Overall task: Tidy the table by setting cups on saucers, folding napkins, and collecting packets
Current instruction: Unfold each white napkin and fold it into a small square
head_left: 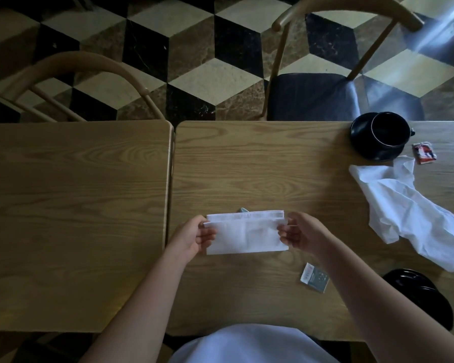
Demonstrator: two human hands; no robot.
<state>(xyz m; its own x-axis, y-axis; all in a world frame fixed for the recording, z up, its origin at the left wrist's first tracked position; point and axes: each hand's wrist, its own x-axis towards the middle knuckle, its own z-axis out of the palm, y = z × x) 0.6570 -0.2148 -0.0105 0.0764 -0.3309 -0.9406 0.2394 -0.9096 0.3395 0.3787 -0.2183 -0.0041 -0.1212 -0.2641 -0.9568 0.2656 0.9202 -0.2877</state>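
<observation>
Each grip pinches one short end of the folded napkin (247,233): left hand (194,238) at its 9 o'clock, right hand (300,235) at its 3 o'clock, so its long axis runs straight between them. It lies on the desk (247,166) (mid-fold, I judge). The crumpled napkin (414,213) waits toward 2 o'clock, nearer the right hand.

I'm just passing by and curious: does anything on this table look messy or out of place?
Yes. A crumpled white napkin sprawls unfolded at the right, unlike the neat one both hands are folding. Two packets lie loose: a red one beside the black cup on its saucer, a grey one nearer the person.
</observation>
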